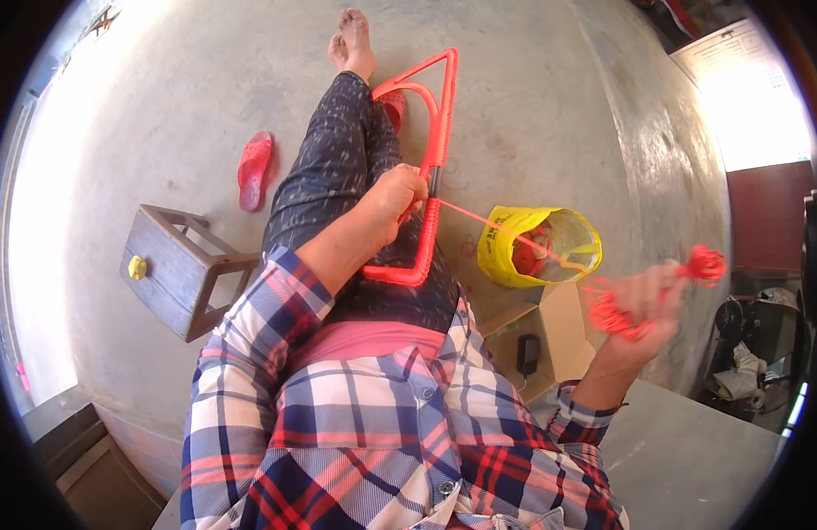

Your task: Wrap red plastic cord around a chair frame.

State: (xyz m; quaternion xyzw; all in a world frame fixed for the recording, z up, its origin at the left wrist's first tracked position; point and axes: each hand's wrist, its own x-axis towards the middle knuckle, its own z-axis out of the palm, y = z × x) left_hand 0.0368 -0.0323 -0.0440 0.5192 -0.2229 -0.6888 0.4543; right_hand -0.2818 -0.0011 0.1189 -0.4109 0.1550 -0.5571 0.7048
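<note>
Over my lap lies a frame (440, 132) bent into angled sides and wrapped mostly in red cord; a short dark stretch of it shows bare near the middle. My left hand (399, 196) is closed around the frame beside that bare stretch. From there a taut strand of red cord (479, 218) runs right, passing over the yellow bucket. Off to the right, my right hand (642, 305), blurred by motion, is closed on a bundle of red cord (704, 266), with loops sticking out on both sides of the fingers.
The yellow bucket (501, 250) holds more red material. Close to it sits an open cardboard box (566, 331) with a black adapter (528, 353). To the left are a wooden stool (174, 278) bearing a small yellow lump (137, 268), and a red slipper (255, 170).
</note>
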